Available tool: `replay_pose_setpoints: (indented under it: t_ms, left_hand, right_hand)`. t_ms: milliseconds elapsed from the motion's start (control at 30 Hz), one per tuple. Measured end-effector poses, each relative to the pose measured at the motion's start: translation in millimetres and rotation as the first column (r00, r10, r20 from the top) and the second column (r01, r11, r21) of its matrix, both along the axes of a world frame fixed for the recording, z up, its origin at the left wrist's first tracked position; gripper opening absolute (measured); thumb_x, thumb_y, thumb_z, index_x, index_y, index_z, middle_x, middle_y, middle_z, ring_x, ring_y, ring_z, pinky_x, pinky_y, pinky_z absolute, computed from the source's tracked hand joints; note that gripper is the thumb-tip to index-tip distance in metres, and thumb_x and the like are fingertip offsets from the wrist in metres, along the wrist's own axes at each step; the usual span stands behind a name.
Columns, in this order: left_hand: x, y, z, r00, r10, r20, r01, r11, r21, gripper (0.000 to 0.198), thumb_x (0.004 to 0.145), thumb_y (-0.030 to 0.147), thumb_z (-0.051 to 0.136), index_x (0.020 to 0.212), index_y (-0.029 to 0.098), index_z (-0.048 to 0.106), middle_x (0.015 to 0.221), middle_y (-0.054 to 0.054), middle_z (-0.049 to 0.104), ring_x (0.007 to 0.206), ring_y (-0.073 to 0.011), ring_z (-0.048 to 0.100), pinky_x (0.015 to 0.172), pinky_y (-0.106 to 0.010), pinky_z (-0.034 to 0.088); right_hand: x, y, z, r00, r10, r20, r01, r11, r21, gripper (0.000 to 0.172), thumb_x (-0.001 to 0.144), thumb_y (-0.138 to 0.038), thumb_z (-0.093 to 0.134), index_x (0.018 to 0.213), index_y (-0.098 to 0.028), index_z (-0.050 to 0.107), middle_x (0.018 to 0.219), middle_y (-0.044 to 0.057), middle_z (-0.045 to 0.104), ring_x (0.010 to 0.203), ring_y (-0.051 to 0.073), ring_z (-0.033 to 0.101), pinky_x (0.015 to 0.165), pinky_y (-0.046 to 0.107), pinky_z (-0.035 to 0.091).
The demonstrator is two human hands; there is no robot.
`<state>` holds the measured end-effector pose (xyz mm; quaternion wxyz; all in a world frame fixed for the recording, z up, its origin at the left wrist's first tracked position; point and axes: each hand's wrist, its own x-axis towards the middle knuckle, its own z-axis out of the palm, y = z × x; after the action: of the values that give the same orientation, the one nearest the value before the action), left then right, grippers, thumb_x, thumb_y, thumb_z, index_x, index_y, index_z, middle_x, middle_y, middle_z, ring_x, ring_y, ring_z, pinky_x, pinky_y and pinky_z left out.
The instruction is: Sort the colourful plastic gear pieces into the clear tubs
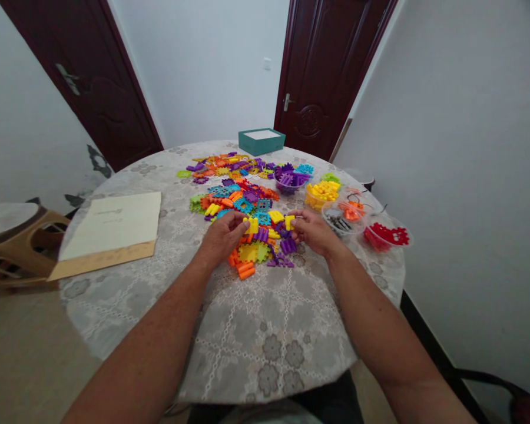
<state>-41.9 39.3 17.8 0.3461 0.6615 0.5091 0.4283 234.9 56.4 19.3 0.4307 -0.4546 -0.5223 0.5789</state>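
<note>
My left hand (pixel 228 232) is closed on a yellow plastic building piece (pixel 251 225), pinched between thumb and fingers. A second yellow building piece (pixel 289 222) sits between the thumb and fingers of my right hand (pixel 312 231). The two pieces are held apart. Both hands are over the near part of a heap of colourful gear-shaped and ribbed pieces (pixel 248 253). Another yellow piece (pixel 275 217) lies between my hands. Purple pieces (pixel 286 245) and an orange ribbed piece (pixel 246 270) are just below them.
On the right of the round table (pixel 265 318) stand clear bowls with purple (pixel 287 178), yellow (pixel 322 192), grey (pixel 339 222) and red pieces (pixel 387 234). A green box (pixel 261 142) stands at the back. Flat cardboard (pixel 110 227) lies at the left, near a stool (pixel 20 235).
</note>
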Motion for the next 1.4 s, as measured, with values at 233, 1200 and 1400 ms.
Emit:
replay_pose_setpoints:
  t_ms: [233, 1200, 1400]
  left_hand:
    - [6.2, -5.7, 5.8, 0.993, -0.099, 0.066, 0.101, 0.995, -0.018, 0.034, 0.092, 0.049, 0.063, 0.110, 0.020, 0.064, 0.085, -0.001, 0.069, 0.065, -0.0146, 0.062, 0.057, -0.026, 0.050]
    - [-14.3, -5.8, 10.1, 0.956, 0.131, -0.263, -0.038, 0.943, 0.331, 0.027, 0.097, 0.040, 0.057, 0.112, 0.023, 0.071, 0.107, -0.008, 0.078, 0.093, -0.0235, 0.073, 0.089, -0.037, 0.057]
    - [-18.9, -2.2, 4.3, 0.918, 0.155, -0.365, -0.005, 0.925, 0.380, 0.025, 0.099, 0.036, 0.052, 0.109, 0.023, 0.070, 0.108, -0.008, 0.077, 0.094, -0.0238, 0.073, 0.088, -0.037, 0.055]
  right_hand:
    - [-49.2, -19.7, -6.4, 0.980, 0.110, -0.164, -0.094, 0.990, 0.104, 0.039, 0.082, -0.045, 0.077, 0.107, -0.025, 0.056, 0.081, -0.005, 0.066, 0.057, 0.011, 0.062, 0.052, 0.023, 0.050]
    - [31.6, 60.4, 82.6, 0.685, -0.386, 0.618, 0.048, 0.871, 0.490, 0.042, 0.088, -0.030, 0.053, 0.128, -0.021, 0.064, 0.089, 0.003, 0.069, 0.066, 0.016, 0.062, 0.065, 0.028, 0.050]
    - [70.6, 158.3, 97.7, 0.215, -0.538, 0.815, 0.192, 0.842, 0.504, 0.035, 0.088, -0.031, 0.055, 0.110, -0.013, 0.075, 0.112, 0.017, 0.075, 0.105, 0.027, 0.069, 0.092, 0.033, 0.050]
